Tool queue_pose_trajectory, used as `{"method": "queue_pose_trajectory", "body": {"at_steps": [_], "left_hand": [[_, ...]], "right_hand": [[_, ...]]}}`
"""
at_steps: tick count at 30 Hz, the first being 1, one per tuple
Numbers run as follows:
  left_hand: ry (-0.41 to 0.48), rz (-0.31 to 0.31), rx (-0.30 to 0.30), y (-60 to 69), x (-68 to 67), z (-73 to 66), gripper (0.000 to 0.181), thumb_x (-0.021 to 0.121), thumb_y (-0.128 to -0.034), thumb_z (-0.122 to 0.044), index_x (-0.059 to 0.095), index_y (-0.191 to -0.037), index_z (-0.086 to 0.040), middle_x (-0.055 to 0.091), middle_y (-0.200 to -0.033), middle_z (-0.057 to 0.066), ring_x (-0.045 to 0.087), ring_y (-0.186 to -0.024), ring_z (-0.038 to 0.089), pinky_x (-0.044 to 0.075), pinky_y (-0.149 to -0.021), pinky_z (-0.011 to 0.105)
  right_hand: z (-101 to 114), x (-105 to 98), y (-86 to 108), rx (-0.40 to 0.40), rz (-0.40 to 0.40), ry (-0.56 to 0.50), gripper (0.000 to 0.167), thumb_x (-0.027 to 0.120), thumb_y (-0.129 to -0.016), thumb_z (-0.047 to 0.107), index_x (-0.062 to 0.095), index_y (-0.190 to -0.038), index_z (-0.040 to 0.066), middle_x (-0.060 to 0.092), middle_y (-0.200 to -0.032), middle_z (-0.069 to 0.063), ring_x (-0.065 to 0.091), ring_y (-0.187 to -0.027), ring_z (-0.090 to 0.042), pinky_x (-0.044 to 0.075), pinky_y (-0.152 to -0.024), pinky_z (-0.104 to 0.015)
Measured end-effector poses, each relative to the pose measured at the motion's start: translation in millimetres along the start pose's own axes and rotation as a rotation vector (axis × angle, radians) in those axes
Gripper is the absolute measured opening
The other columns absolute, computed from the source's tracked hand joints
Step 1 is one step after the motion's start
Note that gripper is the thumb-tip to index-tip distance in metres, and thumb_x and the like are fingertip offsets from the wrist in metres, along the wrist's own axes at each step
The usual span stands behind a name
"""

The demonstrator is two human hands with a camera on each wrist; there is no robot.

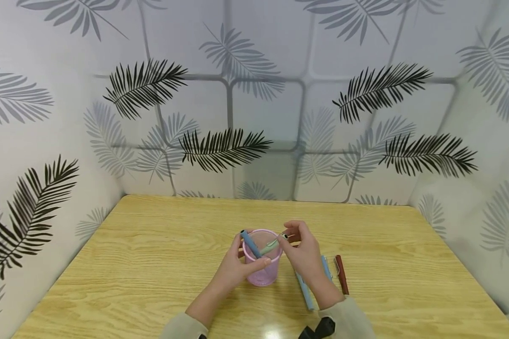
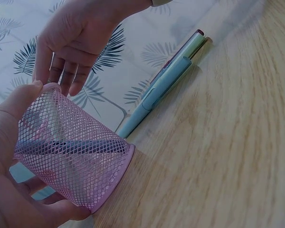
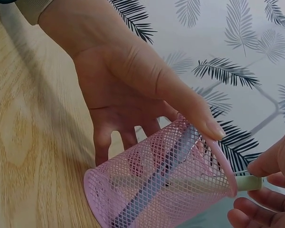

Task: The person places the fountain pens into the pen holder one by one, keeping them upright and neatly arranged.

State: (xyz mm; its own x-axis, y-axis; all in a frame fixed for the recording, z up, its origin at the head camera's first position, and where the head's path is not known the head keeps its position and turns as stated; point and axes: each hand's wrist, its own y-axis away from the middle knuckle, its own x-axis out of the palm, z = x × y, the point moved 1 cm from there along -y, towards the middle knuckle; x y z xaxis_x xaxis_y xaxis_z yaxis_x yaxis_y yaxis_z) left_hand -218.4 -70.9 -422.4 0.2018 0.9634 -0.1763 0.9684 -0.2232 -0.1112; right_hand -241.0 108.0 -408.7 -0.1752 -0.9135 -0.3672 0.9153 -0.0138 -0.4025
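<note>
The pink mesh cup (image 1: pixel 261 275) stands on the table, with the left hand (image 1: pixel 236 268) curled round its left side and rim. Inside it a blue pen (image 1: pixel 251 244) leans left. A light green pen (image 1: pixel 269 246) slants to the right rim, its capped end pinched by the right hand (image 1: pixel 304 254). In the right wrist view the green pen's end (image 3: pixel 249 183) sticks out past the rim between the right hand's thumb and fingers (image 3: pixel 268 164). The left wrist view shows the mesh cup (image 2: pixel 80 152) with a dark pen crossing inside it.
Right of the cup, partly under the right forearm, lie a light blue pen (image 1: pixel 304 292), another blue pen (image 1: pixel 325 267) and a dark red pen (image 1: pixel 341 274) on the wooden table (image 1: pixel 152 245). A leaf-patterned covering (image 1: pixel 263 113) rises behind the table and at both sides.
</note>
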Motion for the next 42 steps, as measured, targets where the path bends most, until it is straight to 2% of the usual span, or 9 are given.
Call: {"method": "queue_pose_trajectory", "body": {"at_steps": [7, 15, 23, 29, 36, 42], "left_hand": [[-0.012, -0.001, 0.007, 0.2, -0.8, 0.2, 0.074, 0.075, -0.0793, -0.026, 0.034, -0.140, -0.018, 0.039, -0.130, 0.021, 0.041, -0.115, 0.042, 0.042, -0.087, 0.052], [-0.017, -0.017, 0.023, -12.6, 1.1, 27.5, 0.075, 0.076, -0.0770, -0.032, 0.034, -0.139, -0.026, 0.039, -0.130, 0.017, 0.042, -0.115, 0.038, 0.043, -0.086, 0.050], [-0.016, -0.027, 0.019, -16.3, 1.0, 34.0, 0.074, 0.077, -0.0752, -0.037, 0.037, -0.136, -0.029, 0.040, -0.129, 0.015, 0.043, -0.114, 0.037, 0.046, -0.083, 0.046], [-0.015, -0.026, 0.009, -13.6, 2.3, 28.6, 0.074, 0.077, -0.0760, -0.032, 0.036, -0.138, -0.025, 0.041, -0.129, 0.017, 0.044, -0.113, 0.037, 0.046, -0.083, 0.047], [-0.012, -0.010, 0.013, -2.9, 1.6, 2.7, 0.074, 0.076, -0.0782, -0.025, 0.035, -0.139, -0.015, 0.040, -0.127, 0.022, 0.044, -0.113, 0.040, 0.046, -0.084, 0.047], [-0.002, -0.005, 0.017, 0.2, 1.2, -3.4, 0.073, 0.076, -0.0783, -0.025, 0.036, -0.139, -0.014, 0.040, -0.127, 0.022, 0.043, -0.113, 0.041, 0.046, -0.084, 0.047]], "right_hand": [[-4, -7, -0.4, 0.006, -0.003, -0.004, 0.030, 0.069, -0.082, 0.004, 0.057, -0.109, 0.006, 0.061, -0.091, -0.009, 0.058, -0.080, -0.022, 0.050, -0.066, -0.030], [-2, -16, -0.3, 0.038, 0.019, 0.028, 0.028, 0.068, -0.085, 0.011, 0.057, -0.110, 0.006, 0.061, -0.093, -0.008, 0.057, -0.082, -0.022, 0.048, -0.065, -0.030], [-5, -24, 0.9, 0.087, 0.017, 0.044, 0.028, 0.067, -0.085, 0.009, 0.056, -0.111, 0.006, 0.060, -0.094, -0.008, 0.058, -0.083, -0.023, 0.050, -0.062, -0.027], [-10, -32, 0.5, 0.121, 0.025, 0.021, 0.029, 0.066, -0.086, 0.010, 0.055, -0.113, 0.006, 0.058, -0.095, -0.009, 0.057, -0.083, -0.023, 0.052, -0.060, -0.027], [-14, -42, 1.7, 0.112, 0.012, 0.086, 0.026, 0.066, -0.087, 0.012, 0.057, -0.111, 0.006, 0.060, -0.095, -0.009, 0.057, -0.083, -0.023, 0.049, -0.063, -0.028], [-14, -51, 3.4, 0.110, 0.002, 0.103, 0.026, 0.065, -0.087, 0.012, 0.057, -0.111, 0.004, 0.059, -0.096, -0.011, 0.056, -0.081, -0.024, 0.049, -0.059, -0.026]]}}
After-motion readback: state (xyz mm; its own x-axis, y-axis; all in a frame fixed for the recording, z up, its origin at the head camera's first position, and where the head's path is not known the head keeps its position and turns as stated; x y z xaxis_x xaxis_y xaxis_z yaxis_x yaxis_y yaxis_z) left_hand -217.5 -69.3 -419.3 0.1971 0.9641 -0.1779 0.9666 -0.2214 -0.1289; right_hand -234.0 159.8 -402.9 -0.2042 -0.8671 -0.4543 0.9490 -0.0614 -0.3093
